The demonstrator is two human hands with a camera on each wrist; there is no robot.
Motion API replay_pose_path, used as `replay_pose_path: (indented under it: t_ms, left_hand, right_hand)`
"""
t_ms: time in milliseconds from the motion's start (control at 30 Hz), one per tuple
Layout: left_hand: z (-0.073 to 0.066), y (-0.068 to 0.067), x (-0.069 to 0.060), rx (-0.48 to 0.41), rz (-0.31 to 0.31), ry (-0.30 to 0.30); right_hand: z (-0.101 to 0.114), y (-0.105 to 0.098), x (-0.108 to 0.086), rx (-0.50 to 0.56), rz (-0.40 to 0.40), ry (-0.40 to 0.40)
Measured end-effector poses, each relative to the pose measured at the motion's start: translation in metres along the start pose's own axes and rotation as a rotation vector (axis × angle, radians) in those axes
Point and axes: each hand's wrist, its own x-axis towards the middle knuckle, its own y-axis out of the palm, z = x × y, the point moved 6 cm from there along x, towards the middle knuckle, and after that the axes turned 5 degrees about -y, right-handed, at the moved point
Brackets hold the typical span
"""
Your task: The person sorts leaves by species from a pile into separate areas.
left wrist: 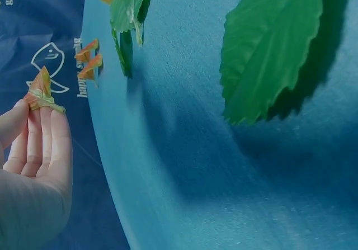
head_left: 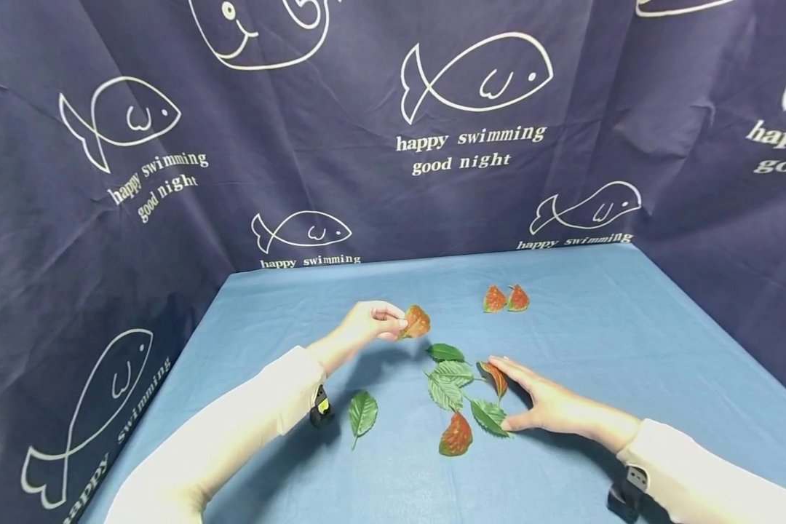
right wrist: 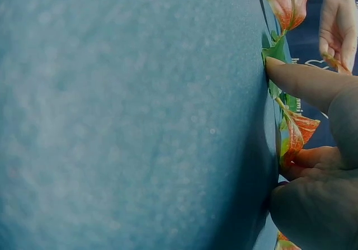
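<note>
A small curtained-off booth, arranged like a recording set — navy fabric hangs behind and along both sides of a plain blue tabletop; white fish outlines and the words "happy swimming good night" repeat across its folds, much like a household curtain; black devices worn at both wrists suit such a set; the wider room — home, office or lab — is hidden.

Leaf cluster blocks middle — gap left, before lone leaf.

Cream sleeves, black wrist devices — yellow patch on left
</note>
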Motion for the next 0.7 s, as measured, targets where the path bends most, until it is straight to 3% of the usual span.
replay_pose_path:
  t_ms: [267,700]
  left_hand:
    - [-0.002,0.007,0.014,0.019,0.009,-0.007]
    - [-0.016,0.02,0.032,0.04,0.027,0.0]
  right_hand:
    - [0.0,0.0,0.0,0.02,0.005,0.013]
    - [-0.003,0.0,0.0,0.039,0.016,0.028]
